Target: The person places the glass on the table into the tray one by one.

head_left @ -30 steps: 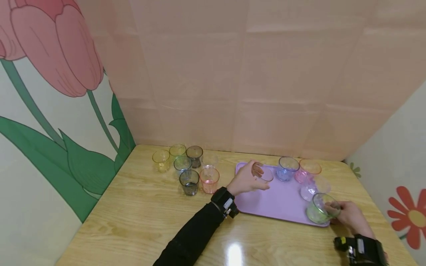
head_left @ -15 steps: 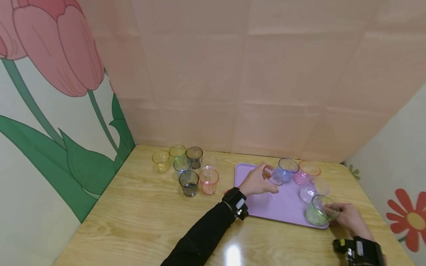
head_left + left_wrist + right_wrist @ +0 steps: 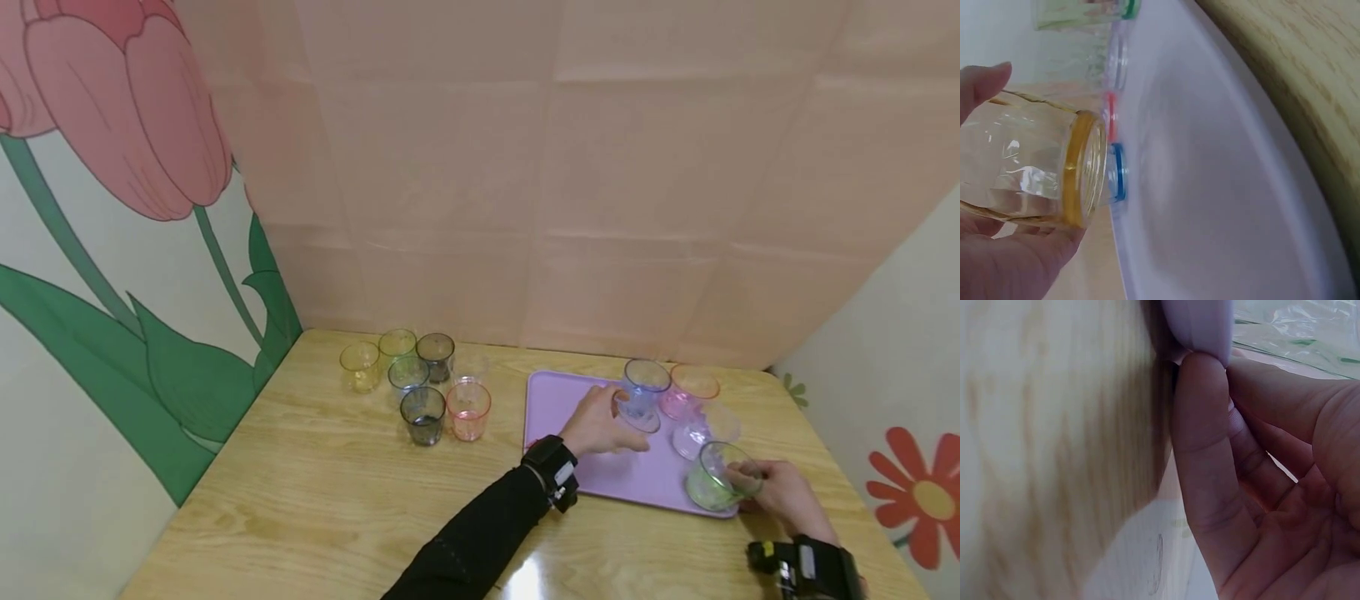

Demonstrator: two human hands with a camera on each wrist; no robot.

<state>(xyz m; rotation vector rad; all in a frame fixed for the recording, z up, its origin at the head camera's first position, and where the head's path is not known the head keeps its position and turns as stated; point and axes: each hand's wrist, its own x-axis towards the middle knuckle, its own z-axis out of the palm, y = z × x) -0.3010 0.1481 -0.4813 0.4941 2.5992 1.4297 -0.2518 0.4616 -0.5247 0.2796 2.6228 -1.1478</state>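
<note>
In my left hand [image 3: 602, 422] is a clear glass tumbler with an amber-tinted base [image 3: 1074, 169], gripped between thumb and fingers and tilted above the purple tray [image 3: 546, 396]. Behind it, toward the tray's back edge, stands a blue glass [image 3: 645, 383]. A pink glass [image 3: 681, 400], a clear glass [image 3: 692, 435] and a green glass [image 3: 708, 487] line the tray's right side. At the near right corner my right hand [image 3: 783, 496] pinches the tray's rim [image 3: 1200, 328], one finger low by the table and the thumb above. The green glass partly covers those fingertips in the head view.
Left of the tray, several coloured tumblers stand close together on the wooden table [image 3: 315, 492], among them a yellow one [image 3: 362, 371], a dark grey one [image 3: 424, 421] and a pink one [image 3: 468, 417]. A peach-coloured sheet [image 3: 465, 183] hangs behind the table.
My left hand has carried the amber-based glass to the right and slightly nearer me, across the tray to just in front of the blue glass. The right hand stays at the tray corner.
</note>
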